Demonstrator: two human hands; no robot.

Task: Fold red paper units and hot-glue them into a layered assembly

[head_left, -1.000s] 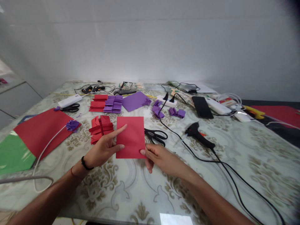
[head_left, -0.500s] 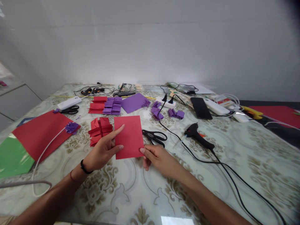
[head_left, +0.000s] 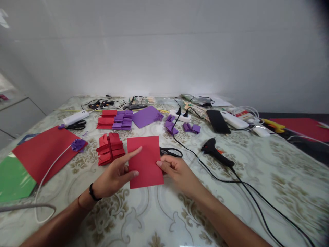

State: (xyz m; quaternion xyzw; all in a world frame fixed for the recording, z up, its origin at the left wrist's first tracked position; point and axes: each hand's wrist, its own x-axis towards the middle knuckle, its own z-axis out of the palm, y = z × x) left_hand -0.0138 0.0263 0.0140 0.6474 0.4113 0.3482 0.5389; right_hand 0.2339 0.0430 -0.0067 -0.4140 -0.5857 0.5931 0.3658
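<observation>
A red rectangle of paper [head_left: 146,163] is held up over the table, tilted toward me. My left hand [head_left: 117,175] grips its left side, thumb and index finger across the front and the other fingers behind. My right hand [head_left: 177,171] pinches the right edge, thumb in front. Partly hidden behind the paper lie black-handled scissors [head_left: 173,152]. Just left of the paper are folded red paper pieces [head_left: 110,147]. Farther back sit more folded red pieces [head_left: 106,120] beside folded purple pieces [head_left: 122,120].
A black glue gun [head_left: 217,152] with a long cord lies at right, near a phone [head_left: 218,121] and a white power strip [head_left: 181,116]. Large red paper [head_left: 46,151] and green paper [head_left: 15,178] lie at left. A purple sheet [head_left: 145,116] is behind.
The red paper has come slightly lower and nearer. My right hand's pinch has shifted from the lower right corner up to the middle of the right edge.
</observation>
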